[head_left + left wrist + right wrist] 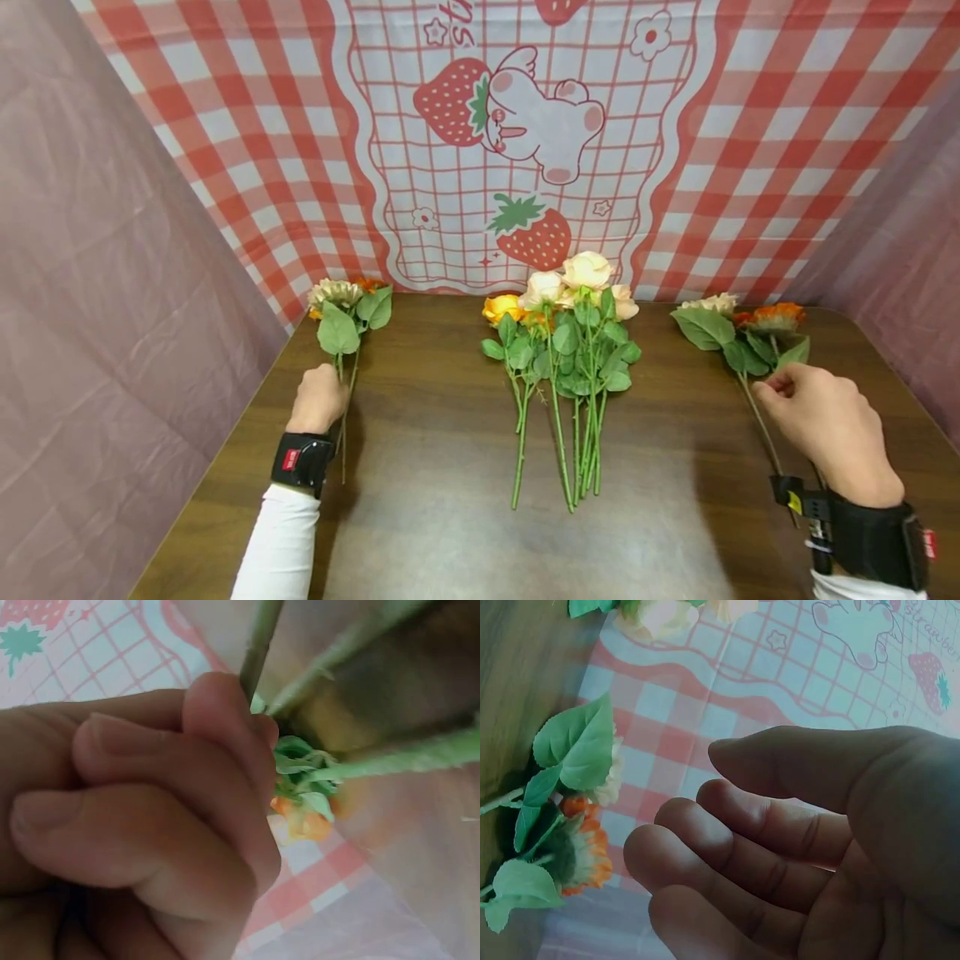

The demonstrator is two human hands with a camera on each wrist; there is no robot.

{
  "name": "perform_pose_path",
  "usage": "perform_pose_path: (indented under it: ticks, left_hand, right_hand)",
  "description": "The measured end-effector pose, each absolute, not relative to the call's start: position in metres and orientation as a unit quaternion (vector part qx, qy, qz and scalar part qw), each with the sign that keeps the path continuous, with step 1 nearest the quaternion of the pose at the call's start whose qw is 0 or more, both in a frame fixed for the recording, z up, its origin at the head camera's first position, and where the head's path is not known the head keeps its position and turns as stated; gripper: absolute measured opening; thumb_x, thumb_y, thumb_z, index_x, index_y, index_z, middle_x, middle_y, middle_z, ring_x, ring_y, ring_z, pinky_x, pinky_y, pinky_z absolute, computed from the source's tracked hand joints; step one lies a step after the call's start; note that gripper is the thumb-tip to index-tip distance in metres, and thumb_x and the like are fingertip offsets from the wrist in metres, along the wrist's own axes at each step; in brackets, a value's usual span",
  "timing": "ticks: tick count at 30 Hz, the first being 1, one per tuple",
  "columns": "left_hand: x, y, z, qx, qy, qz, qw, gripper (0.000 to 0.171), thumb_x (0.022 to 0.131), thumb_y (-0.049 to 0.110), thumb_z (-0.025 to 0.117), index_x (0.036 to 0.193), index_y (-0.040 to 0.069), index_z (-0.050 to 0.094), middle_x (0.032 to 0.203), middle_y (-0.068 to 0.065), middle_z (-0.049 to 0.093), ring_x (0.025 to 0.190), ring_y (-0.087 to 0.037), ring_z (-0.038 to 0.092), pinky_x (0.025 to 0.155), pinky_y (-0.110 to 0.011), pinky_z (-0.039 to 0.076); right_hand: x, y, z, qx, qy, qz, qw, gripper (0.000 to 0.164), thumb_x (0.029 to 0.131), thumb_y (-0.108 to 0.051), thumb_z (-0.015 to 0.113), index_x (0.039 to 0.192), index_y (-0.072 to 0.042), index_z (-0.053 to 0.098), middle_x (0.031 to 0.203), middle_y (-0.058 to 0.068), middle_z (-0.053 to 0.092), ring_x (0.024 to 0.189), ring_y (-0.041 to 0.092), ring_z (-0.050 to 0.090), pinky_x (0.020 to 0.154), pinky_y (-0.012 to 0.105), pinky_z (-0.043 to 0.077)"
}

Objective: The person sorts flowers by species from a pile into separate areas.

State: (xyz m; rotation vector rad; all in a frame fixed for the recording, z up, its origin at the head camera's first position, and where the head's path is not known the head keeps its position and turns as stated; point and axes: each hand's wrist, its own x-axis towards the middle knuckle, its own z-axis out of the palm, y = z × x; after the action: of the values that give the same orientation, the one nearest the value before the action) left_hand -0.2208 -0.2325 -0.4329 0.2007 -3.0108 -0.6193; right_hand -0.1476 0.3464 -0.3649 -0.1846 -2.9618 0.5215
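At the table's left side, my left hand (318, 398) is at the stems of a cream flower (333, 293) with broad green leaves. In the left wrist view its fingers are curled, and the thumb and forefinger pinch a thin green stem (262, 645). An orange flower (369, 285) lies just behind the cream one. My right hand (832, 425) hovers on the right with loosely bent fingers and nothing between them. Near it lie an orange flower (585, 851) and a cream flower (718, 304), their stems running toward the front.
In the middle lies a bunch of pale peach roses (587, 271) and a yellow-orange rose (502, 309), stems toward me. The brown wooden table (435, 467) ends at a red-checked cloth (255, 142) with strawberry prints. Mauve curtains (97, 292) hang on both sides.
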Motion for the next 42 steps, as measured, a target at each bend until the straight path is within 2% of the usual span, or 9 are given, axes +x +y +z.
perform_pose_path:
  ticks: [5, 8, 14, 17, 22, 25, 30, 37, 42]
  left_hand:
    - [-0.219, -0.228, -0.424, 0.05, -0.977, -0.201, 0.057, 0.02, 0.084, 0.001, 0.052, 0.07, -0.011, 0.06, 0.084, -0.041, 0.063, 0.077, -0.056, 0.064, 0.066, -0.06, 0.051]
    - [-0.218, -0.224, -0.418, 0.039, -0.975, -0.205, 0.078, 0.023, 0.083, 0.0, 0.052, 0.061, -0.004, 0.055, 0.079, -0.038, 0.064, 0.074, -0.055, 0.064, 0.064, -0.06, 0.051]
    - [-0.213, -0.211, -0.404, -0.001, -0.969, -0.215, 0.122, 0.038, 0.087, 0.001, 0.054, 0.051, 0.009, 0.045, 0.064, -0.02, 0.061, 0.064, -0.042, 0.063, 0.062, -0.054, 0.05]
    - [-0.209, -0.2, -0.395, -0.028, -0.962, -0.233, 0.142, 0.032, 0.092, 0.003, 0.055, 0.06, 0.006, 0.054, 0.062, -0.011, 0.058, 0.06, -0.032, 0.06, 0.058, -0.047, 0.048]
    - [-0.199, -0.179, -0.384, -0.082, -0.936, -0.306, 0.153, 0.016, 0.097, 0.005, 0.057, 0.084, 0.0, 0.064, 0.067, -0.007, 0.065, 0.057, -0.017, 0.059, 0.052, -0.031, 0.046]
    - [-0.191, -0.162, -0.381, -0.134, -0.909, -0.362, 0.156, 0.013, 0.098, 0.007, 0.06, 0.087, 0.002, 0.065, 0.069, -0.005, 0.066, 0.057, -0.01, 0.057, 0.051, -0.025, 0.045]
    - [-0.172, -0.124, -0.383, -0.226, -0.845, -0.473, 0.104, 0.011, 0.099, 0.009, 0.06, 0.09, 0.007, 0.067, 0.072, -0.001, 0.065, 0.057, -0.008, 0.055, 0.05, -0.024, 0.046]
    - [-0.142, -0.072, -0.398, -0.321, -0.751, -0.577, -0.001, 0.011, 0.101, 0.006, 0.055, 0.096, 0.004, 0.065, 0.077, -0.008, 0.067, 0.058, -0.017, 0.058, 0.054, -0.029, 0.052]
    - [-0.127, -0.05, -0.411, -0.338, -0.71, -0.617, -0.022, 0.011, 0.1, 0.004, 0.055, 0.099, 0.001, 0.066, 0.084, -0.013, 0.066, 0.062, -0.014, 0.056, 0.055, -0.027, 0.051]
  right_hand:
    - [-0.148, 0.344, -0.365, -0.053, -0.982, 0.173, 0.057, 0.023, 0.091, -0.026, 0.065, 0.093, -0.003, 0.07, 0.073, 0.013, 0.065, 0.059, 0.027, 0.058, 0.044, 0.038, 0.038]
    - [-0.148, 0.342, -0.364, -0.052, -0.982, 0.173, 0.054, 0.025, 0.092, -0.028, 0.065, 0.094, -0.003, 0.069, 0.074, 0.013, 0.065, 0.058, 0.025, 0.057, 0.044, 0.038, 0.038]
    - [-0.146, 0.338, -0.362, -0.05, -0.982, 0.174, 0.05, 0.027, 0.093, -0.029, 0.065, 0.097, -0.003, 0.069, 0.075, 0.012, 0.065, 0.058, 0.022, 0.056, 0.045, 0.035, 0.037]
    - [-0.144, 0.333, -0.36, -0.033, -0.982, 0.178, 0.06, 0.024, 0.093, -0.026, 0.065, 0.097, -0.002, 0.069, 0.073, 0.01, 0.065, 0.057, 0.019, 0.055, 0.045, 0.034, 0.037]
    - [-0.141, 0.314, -0.359, 0.03, -0.977, 0.189, 0.098, 0.014, 0.092, -0.017, 0.068, 0.093, -0.003, 0.069, 0.071, 0.005, 0.064, 0.055, 0.014, 0.051, 0.047, 0.033, 0.037]
    - [-0.14, 0.291, -0.359, 0.081, -0.968, 0.197, 0.129, 0.006, 0.088, -0.011, 0.072, 0.091, -0.006, 0.071, 0.072, 0.001, 0.065, 0.057, 0.01, 0.052, 0.05, 0.032, 0.039]
    - [-0.133, 0.234, -0.371, 0.206, -0.929, 0.275, 0.134, 0.01, 0.086, -0.005, 0.075, 0.092, -0.012, 0.073, 0.081, -0.003, 0.07, 0.065, 0.004, 0.059, 0.056, 0.027, 0.05]
    - [-0.114, 0.169, -0.395, 0.306, -0.85, 0.426, 0.04, 0.016, 0.093, -0.011, 0.068, 0.108, -0.005, 0.073, 0.098, 0.004, 0.074, 0.08, 0.003, 0.064, 0.065, 0.025, 0.054]
    - [-0.105, 0.153, -0.406, 0.32, -0.807, 0.495, 0.043, 0.009, 0.092, -0.007, 0.069, 0.1, -0.007, 0.073, 0.085, 0.0, 0.073, 0.073, 0.001, 0.062, 0.06, 0.024, 0.053]
